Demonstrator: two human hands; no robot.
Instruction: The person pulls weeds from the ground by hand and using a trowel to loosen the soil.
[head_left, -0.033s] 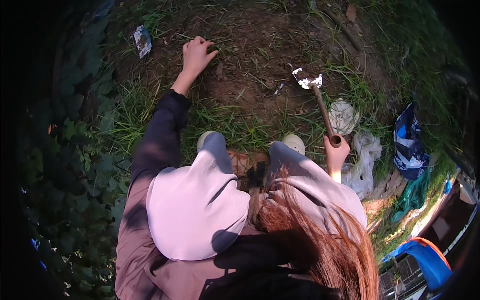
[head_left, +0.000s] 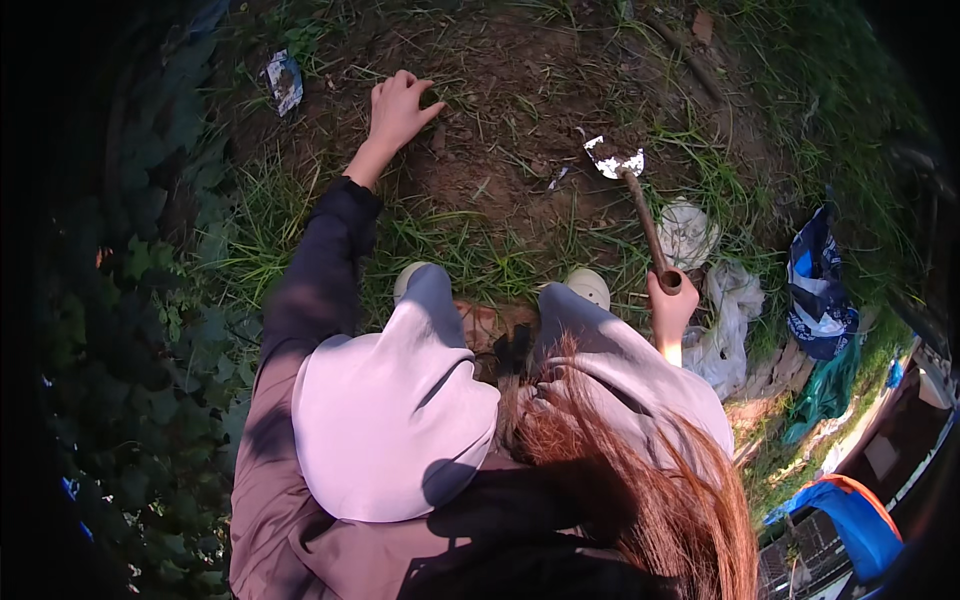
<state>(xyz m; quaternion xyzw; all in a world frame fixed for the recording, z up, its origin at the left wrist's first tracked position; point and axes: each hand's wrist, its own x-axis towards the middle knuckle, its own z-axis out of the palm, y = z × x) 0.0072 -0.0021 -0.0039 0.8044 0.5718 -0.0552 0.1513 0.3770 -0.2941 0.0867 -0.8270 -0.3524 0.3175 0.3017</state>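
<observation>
My left hand reaches to the bare soil at the top centre, fingers apart and slightly bent over short grass and dirt. My right hand, beside my right knee, grips the hollow end of a rusty tubular handle. At its far end a small shiny blade with dirt on it rests on the soil. Crumpled white plastic lies beside the handle. My grey-clad knees are bent, and pale shoes show beyond them.
A torn packet lies at upper left, a stick at upper right. To the right are a white bag, dark-blue bag, green plastic and blue-and-orange object. Dense leaves border the left side.
My left hand has shifted very slightly to the right. My right hand and the tool show no visible movement.
</observation>
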